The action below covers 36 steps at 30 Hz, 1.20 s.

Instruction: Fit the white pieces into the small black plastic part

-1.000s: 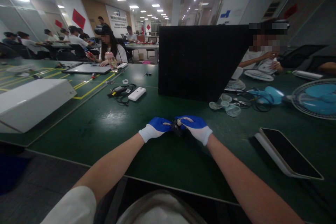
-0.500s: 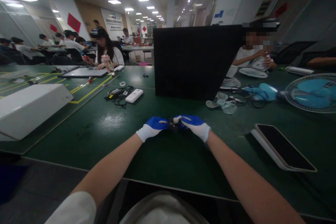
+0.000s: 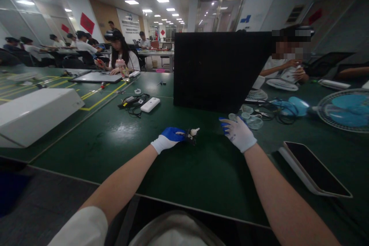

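Left hand (image 3: 170, 138): fingers pinch the left side of the small dark part (image 3: 190, 137), centrally over the green table (image 3: 173, 177). Support it firmly; leave the whitish tip (image 3: 195, 131), pointing right, unobstructed. Right hand (image 3: 238, 134): fingers spread, clear of the part. Avoid snagging the translucent fan blade (image 3: 255, 123), far right; contact cannot be determined.

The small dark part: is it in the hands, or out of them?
In one only: the left hand grips the small dark part, while the right hand is apart from it.
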{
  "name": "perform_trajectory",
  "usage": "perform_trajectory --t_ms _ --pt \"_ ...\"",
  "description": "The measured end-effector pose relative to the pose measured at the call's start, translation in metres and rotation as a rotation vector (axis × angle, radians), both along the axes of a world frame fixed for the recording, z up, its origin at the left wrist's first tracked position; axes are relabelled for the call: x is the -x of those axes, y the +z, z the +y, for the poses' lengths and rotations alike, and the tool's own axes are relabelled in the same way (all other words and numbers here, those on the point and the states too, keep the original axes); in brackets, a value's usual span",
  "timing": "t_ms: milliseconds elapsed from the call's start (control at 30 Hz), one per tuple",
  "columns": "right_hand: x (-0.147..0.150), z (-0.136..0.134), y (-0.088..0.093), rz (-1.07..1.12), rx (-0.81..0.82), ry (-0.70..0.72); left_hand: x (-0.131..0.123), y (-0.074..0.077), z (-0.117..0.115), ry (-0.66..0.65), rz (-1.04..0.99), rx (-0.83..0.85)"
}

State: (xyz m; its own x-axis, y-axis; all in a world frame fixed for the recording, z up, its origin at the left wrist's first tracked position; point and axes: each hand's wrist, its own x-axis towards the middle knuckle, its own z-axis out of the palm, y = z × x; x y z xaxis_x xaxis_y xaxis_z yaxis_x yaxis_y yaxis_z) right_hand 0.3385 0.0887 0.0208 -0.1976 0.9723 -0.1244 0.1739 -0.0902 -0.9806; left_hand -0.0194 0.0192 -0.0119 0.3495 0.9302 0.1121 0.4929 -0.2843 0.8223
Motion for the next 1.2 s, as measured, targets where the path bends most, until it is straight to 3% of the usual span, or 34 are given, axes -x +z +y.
perform_trajectory --t_ms 533,1000,1200 --pt "-0.005 0.007 -0.01 0.591 0.219 -0.012 0.0 0.005 -0.002 -0.02 0.006 -0.016" --pt "-0.007 0.01 -0.013 0.535 0.156 0.048 0.004 -0.001 -0.001 -0.019 -0.018 -0.009" --pt "-0.006 0.007 -0.014 0.551 0.146 0.059 0.028 -0.004 -0.008 0.04 -0.026 0.02"
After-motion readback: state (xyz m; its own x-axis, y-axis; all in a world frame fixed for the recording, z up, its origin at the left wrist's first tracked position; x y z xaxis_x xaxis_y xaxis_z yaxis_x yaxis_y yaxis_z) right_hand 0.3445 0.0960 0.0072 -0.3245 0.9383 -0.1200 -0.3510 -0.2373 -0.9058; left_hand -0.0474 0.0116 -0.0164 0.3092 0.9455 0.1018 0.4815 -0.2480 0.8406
